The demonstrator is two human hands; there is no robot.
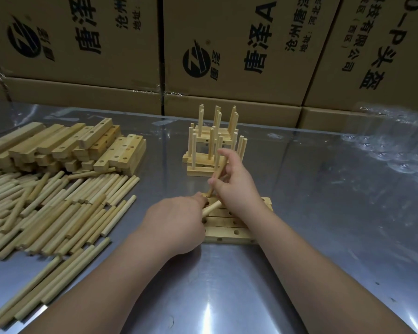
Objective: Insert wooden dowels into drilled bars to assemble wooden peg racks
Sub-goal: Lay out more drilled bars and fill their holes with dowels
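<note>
Pinching a tilted dowel (pixel 218 173), likely light, stiff and smooth, in right hand (pixel 234 186), tip over drilled bars (pixel 227 233) beneath both hands; gripping spare dowel (pixel 211 208) in left hand (pixel 176 220); best held low.

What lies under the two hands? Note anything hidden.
Drilled bars lie side by side, open holes showing. The left hand and right hand cover parts, so whether the dowel sits in a hole is hidden.

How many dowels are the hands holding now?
2. A slanted dowel in the right hand points at the bars; a second dowel sticks out of the left hand, which may hide more.
</note>
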